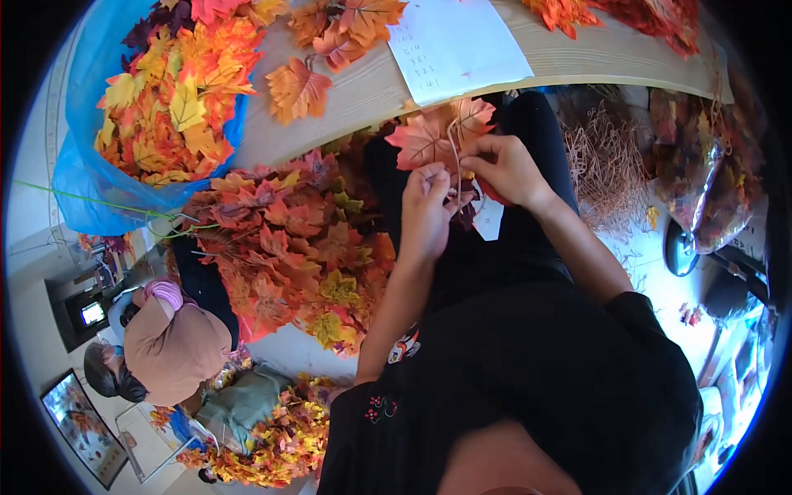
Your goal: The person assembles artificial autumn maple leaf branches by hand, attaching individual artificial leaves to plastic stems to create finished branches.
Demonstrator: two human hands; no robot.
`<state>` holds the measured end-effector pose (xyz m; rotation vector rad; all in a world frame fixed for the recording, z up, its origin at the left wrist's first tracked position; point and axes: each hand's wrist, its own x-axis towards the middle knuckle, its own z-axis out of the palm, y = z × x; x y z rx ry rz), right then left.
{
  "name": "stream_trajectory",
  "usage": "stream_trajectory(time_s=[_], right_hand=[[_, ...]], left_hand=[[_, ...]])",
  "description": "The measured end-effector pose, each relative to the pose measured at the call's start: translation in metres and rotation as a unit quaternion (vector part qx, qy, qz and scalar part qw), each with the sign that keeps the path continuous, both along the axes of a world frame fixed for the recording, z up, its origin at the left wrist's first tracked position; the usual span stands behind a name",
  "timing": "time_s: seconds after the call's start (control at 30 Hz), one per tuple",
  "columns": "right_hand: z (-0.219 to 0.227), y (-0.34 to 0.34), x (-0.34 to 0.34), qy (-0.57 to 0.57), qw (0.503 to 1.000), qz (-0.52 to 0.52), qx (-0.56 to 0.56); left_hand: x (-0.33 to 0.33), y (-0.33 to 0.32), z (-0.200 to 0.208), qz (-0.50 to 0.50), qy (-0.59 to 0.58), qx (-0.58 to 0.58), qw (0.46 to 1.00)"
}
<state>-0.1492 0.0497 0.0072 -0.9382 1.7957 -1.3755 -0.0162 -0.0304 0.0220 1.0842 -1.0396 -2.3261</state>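
Observation:
Over my lap, both hands work at a thin tan stem (454, 140) that carries artificial maple leaves. My left hand (426, 206) is closed, with thumb and fingers pinched on its lower part. To the right, my right hand (505, 167) pinches at the same stem, though the fingertips partly hide the grip. An orange-pink maple leaf (421, 142) spreads just beyond my left fingers. Below the hands, dark red leaves and a white piece like a tag or card (488, 221) show against my dark clothes.
The wooden table (355, 103) bears a written paper sheet (462, 49), loose leaves and a blue bag (82, 165) of orange leaves. A large leaf pile (289, 239) lies to my left, tan stems (606, 157) to my right. Another person (177, 346) sits at the left.

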Motion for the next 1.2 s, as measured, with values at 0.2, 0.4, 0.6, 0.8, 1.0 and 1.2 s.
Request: stream_trajectory(time_s=[0.2,0.4,0.6,0.8,1.0,1.2], right_hand=[[-0.006,-0.004,-0.006,-0.024,0.999,0.008,-0.027],[-0.01,-0.004,-0.009,0.037,0.998,0.012,-0.052],[0.015,-0.004,-0.014,0.087,0.994,0.069,-0.001],[0.158,-0.054,-0.124,0.408,0.91,-0.062,-0.033],[0.194,-0.19,-0.21,0.594,0.782,-0.179,0.063],[0.13,-0.251,-0.275,0.684,0.685,-0.233,0.092]], left_hand=[[0.012,-0.006,-0.003,-0.096,-0.026,-0.035,0.994],[0.013,0.0,0.007,-0.178,0.002,-0.042,0.983],[0.027,-0.012,-0.025,-0.154,0.213,0.243,0.934],[0.012,-0.007,-0.018,-0.007,0.062,0.255,0.965],[0.008,-0.008,-0.037,-0.015,0.146,0.236,0.961],[0.006,-0.009,-0.029,0.001,0.12,0.231,0.966]])
